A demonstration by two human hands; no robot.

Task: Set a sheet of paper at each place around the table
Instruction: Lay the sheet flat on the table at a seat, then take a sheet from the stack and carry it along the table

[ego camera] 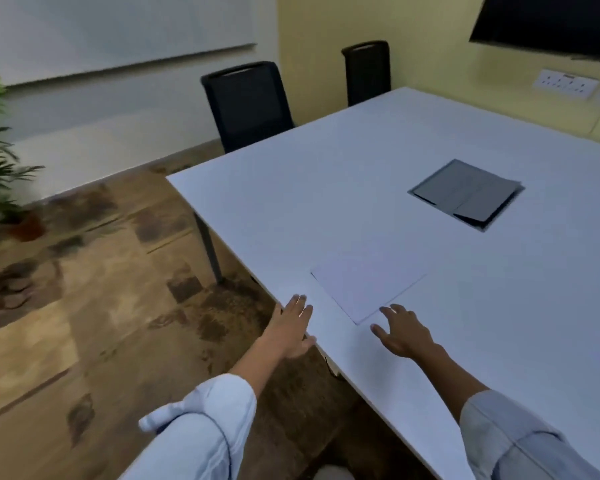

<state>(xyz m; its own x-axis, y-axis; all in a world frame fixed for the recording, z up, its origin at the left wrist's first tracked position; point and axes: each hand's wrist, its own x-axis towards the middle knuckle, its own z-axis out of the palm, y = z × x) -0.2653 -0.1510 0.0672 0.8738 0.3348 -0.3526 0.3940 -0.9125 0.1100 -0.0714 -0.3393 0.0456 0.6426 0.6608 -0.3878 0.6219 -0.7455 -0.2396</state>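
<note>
A white sheet of paper [368, 284] lies flat on the white table [343, 188], near its left edge and turned at an angle. My left hand [293, 323] rests over that table edge, fingers spread, just left of the sheet and empty. My right hand [400, 332] hovers on the tabletop with fingers apart, its fingertips almost at the sheet's near corner; it holds nothing.
A grey cable hatch [466, 194] is set into the table's middle. Two black chairs [248, 103] [368, 72] stand at the far side. A potted plant [0, 161] is at the left on the wooden floor. Wall sockets [565, 84] and a dark screen [548, 22] are at the right.
</note>
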